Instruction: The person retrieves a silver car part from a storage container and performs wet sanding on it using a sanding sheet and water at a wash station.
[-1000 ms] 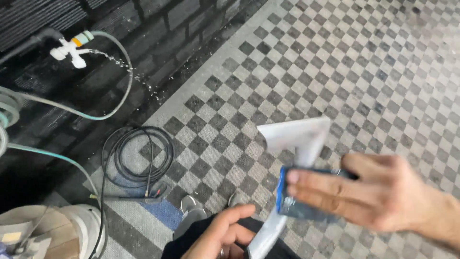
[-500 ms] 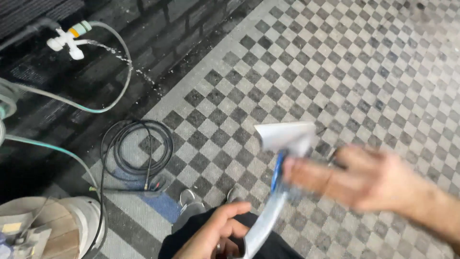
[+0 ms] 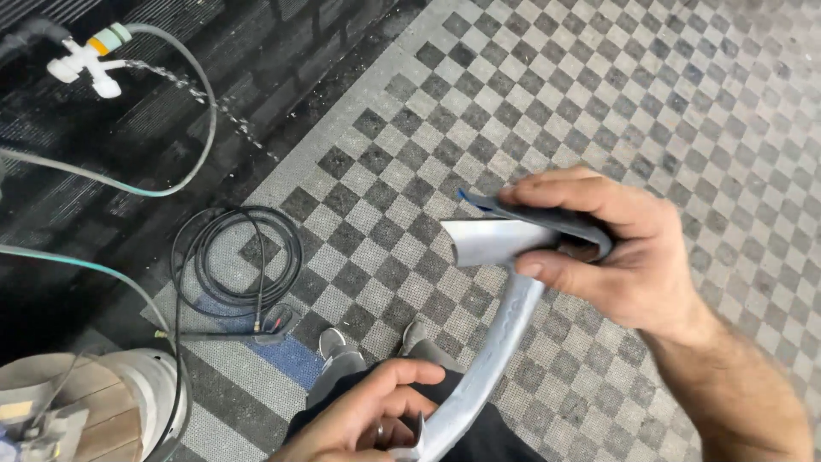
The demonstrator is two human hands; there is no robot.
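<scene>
A long curved grey metal piece (image 3: 496, 338) runs from the bottom centre up to a flat wide end (image 3: 487, 241). My left hand (image 3: 363, 419) grips its lower end near the bottom edge of the view. At the upper end, my right hand (image 3: 611, 248) presses a dark pad with a blue edge (image 3: 547, 221) folded over the metal's top. The thumb lies under the flat end and the fingers lie over the pad.
The floor is small grey and white checkered tile (image 3: 650, 94). A coiled black cable (image 3: 235, 261) lies at the left. A white tap fitting (image 3: 85, 64) sprays water over a dark mat, with hoses running from it. A round drum (image 3: 94, 406) stands at the bottom left. My shoes (image 3: 338, 346) show below.
My right hand with the pad has moved up along the metal piece to its wide top end and turned over it. The left hand stays at the lower end.
</scene>
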